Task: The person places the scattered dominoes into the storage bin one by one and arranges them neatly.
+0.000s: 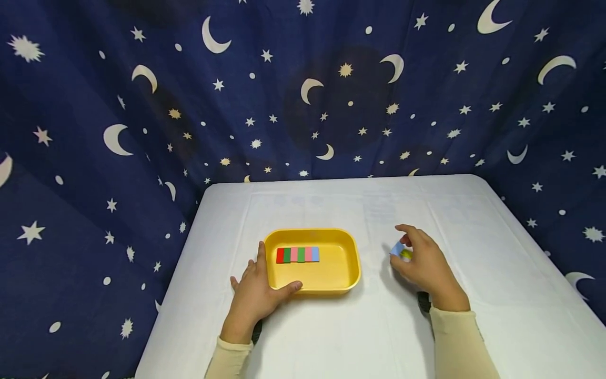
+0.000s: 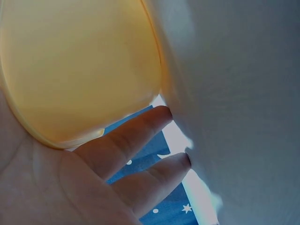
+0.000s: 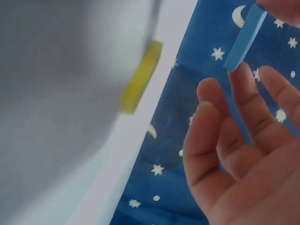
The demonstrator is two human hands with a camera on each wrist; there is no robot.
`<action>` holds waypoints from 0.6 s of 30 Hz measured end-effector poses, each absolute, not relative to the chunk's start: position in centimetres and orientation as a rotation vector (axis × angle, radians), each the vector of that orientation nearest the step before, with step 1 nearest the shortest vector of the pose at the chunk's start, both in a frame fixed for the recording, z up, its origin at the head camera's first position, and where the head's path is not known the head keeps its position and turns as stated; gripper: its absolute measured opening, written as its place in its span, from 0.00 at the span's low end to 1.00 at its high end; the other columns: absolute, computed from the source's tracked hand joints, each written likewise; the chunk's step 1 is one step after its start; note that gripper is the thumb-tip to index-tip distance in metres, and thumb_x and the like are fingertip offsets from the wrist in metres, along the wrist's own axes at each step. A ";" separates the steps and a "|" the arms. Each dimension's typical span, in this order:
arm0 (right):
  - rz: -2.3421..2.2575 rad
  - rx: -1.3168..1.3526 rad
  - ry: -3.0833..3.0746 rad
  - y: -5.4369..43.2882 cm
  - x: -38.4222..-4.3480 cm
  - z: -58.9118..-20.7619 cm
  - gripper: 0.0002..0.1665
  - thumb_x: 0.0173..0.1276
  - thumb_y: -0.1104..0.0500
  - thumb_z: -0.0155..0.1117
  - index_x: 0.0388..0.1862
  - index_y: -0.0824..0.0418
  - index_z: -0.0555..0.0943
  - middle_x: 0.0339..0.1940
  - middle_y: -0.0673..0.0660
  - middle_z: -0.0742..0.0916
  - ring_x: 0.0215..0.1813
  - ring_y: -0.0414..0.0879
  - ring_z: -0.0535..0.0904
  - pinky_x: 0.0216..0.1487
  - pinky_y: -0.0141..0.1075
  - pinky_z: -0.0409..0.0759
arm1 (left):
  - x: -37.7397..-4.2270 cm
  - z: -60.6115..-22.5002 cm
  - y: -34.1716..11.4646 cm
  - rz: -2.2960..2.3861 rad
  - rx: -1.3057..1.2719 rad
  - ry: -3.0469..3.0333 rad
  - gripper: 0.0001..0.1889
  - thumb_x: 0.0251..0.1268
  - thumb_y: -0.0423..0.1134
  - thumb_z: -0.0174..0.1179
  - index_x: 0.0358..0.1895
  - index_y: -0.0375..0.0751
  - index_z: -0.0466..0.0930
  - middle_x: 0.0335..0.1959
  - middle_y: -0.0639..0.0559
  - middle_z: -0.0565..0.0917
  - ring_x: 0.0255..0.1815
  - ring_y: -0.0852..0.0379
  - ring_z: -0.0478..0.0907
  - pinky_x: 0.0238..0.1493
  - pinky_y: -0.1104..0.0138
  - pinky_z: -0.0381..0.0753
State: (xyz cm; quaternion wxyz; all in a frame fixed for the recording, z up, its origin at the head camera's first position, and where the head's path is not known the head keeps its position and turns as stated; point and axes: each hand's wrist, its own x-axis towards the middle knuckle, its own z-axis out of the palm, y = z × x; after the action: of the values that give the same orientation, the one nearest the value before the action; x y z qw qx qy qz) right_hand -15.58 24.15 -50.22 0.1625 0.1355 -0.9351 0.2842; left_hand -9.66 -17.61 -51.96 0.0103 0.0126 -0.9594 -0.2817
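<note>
A yellow plastic tray (image 1: 331,284) sits on the table. Inside it lies a row of small flat coloured tiles (image 1: 298,255): red, greens, pinks and light blue, edge to edge. My left hand (image 1: 258,295) rests at the tray's near left corner, thumb along the front rim and forefinger along the left side. In the left wrist view two straight fingers (image 2: 126,140) reach past the tray wall. To the right of the tray, my right hand (image 1: 426,266) pinches a light blue tile (image 3: 246,37) by thumb and fingertip. Near that hand, a yellow-green tile (image 3: 142,77) lies on the table.
White cloth covers the table (image 1: 322,337). A dark blue curtain (image 1: 284,95) with moons and stars hangs behind the table and along both sides.
</note>
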 end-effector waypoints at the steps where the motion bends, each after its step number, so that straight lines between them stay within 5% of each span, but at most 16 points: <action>1: 0.812 0.395 -2.665 23.9 -15.7 -50.1 0.43 0.55 0.62 0.77 0.72 0.61 0.74 0.44 0.58 0.83 0.48 0.57 0.81 0.49 0.55 0.77 | -9.7 -51.9 -17.6 -0.884 0.041 -2.993 0.77 0.42 0.88 0.63 0.88 0.49 0.34 0.79 0.43 0.70 0.79 0.31 0.63 0.64 0.16 0.45; 18: 0.804 0.606 -2.610 18.0 -18.8 -46.3 0.43 0.56 0.56 0.81 0.69 0.59 0.73 0.45 0.56 0.83 0.47 0.54 0.80 0.51 0.49 0.78 | -9.6 -52.1 -17.7 -0.915 0.049 -2.971 0.76 0.41 0.88 0.63 0.88 0.51 0.35 0.80 0.47 0.69 0.80 0.32 0.62 0.66 0.18 0.42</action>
State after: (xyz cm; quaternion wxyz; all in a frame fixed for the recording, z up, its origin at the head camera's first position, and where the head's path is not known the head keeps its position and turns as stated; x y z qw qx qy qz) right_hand -18.76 17.95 -46.26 0.1712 0.2134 -0.9192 0.2832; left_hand -9.56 -17.68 -52.07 0.0161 0.0156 -0.9554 -0.2944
